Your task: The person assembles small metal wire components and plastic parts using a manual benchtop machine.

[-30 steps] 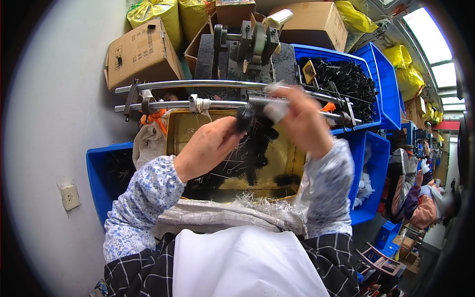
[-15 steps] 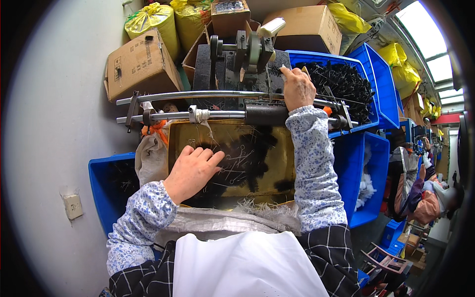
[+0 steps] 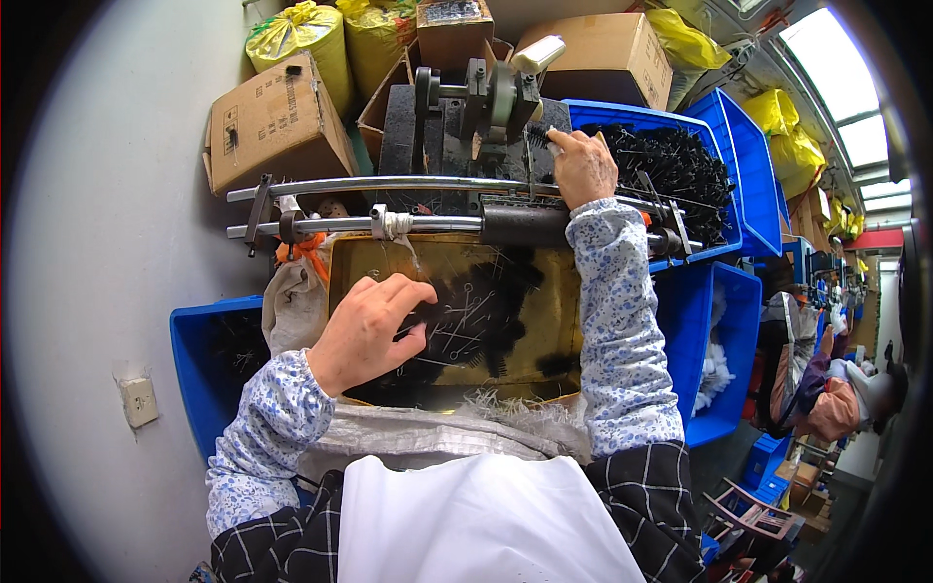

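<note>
My left hand point(image 3: 371, 325) hovers over the left part of a yellow metal tray point(image 3: 552, 330), thumb and bent forefinger apart, holding nothing I can make out. Loose wire pieces with looped ends point(image 3: 466, 309) and small black-bristled brushes point(image 3: 510, 282) lie in that tray. At the far right of the bench machine point(image 3: 501, 102), my right hand point(image 3: 585, 170) is closed in a pinch. A small black brush point(image 3: 537, 135) shows at its fingertips; the thumb side is partly hidden.
Two metal rails point(image 3: 360, 185) cross between tray and machine. A blue bin point(image 3: 671, 121) heaped with black brushes stands to the right. Another blue bin point(image 3: 219, 364) is at the left, near the wall. Cartons point(image 3: 277, 126) and yellow sacks point(image 3: 296, 44) stand behind. A person point(image 3: 826, 389) sits far right.
My left hand has lifted a little from the tray's contents and moved slightly left, its thumb and forefinger parting. The right hand has stayed by the machine, shifting slightly.
</note>
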A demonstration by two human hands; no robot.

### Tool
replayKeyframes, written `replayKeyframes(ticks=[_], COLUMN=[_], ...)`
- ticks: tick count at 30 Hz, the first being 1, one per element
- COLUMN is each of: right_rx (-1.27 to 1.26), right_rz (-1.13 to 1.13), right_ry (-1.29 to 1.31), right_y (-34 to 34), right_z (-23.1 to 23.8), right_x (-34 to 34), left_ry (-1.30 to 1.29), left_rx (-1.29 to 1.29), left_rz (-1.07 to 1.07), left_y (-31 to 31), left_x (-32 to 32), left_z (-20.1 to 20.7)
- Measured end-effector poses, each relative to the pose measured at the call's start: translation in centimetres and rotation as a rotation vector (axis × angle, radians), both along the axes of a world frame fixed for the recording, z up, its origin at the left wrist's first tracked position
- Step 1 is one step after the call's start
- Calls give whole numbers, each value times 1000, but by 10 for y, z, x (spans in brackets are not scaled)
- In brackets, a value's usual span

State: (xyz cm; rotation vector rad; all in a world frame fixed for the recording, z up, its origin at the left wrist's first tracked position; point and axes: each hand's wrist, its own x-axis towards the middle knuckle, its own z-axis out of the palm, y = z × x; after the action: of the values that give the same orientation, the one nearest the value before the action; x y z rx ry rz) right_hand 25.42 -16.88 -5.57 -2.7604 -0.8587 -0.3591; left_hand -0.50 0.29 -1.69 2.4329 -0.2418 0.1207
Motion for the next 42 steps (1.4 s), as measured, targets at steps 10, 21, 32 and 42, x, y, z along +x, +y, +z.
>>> replayKeyframes(ticks=[10, 21, 32, 42], right_rx=[-174, -19, -95, -97], right_rz=[-21, -82, -56, 3], right_ry=[-136, 31, -34, 119], right_y=[-7, 13, 34, -30], right_z=[4, -9, -6, 4], right_x=[5, -15, -30, 43], left_ry=[-53, -93, -127, -51], left_rx=[-115, -90, -24, -258], left_rz=[153, 210, 160, 30], left_y=[3, 11, 4, -22], left_x=[5, 5, 1, 28], left_z=[17, 34, 31, 29])
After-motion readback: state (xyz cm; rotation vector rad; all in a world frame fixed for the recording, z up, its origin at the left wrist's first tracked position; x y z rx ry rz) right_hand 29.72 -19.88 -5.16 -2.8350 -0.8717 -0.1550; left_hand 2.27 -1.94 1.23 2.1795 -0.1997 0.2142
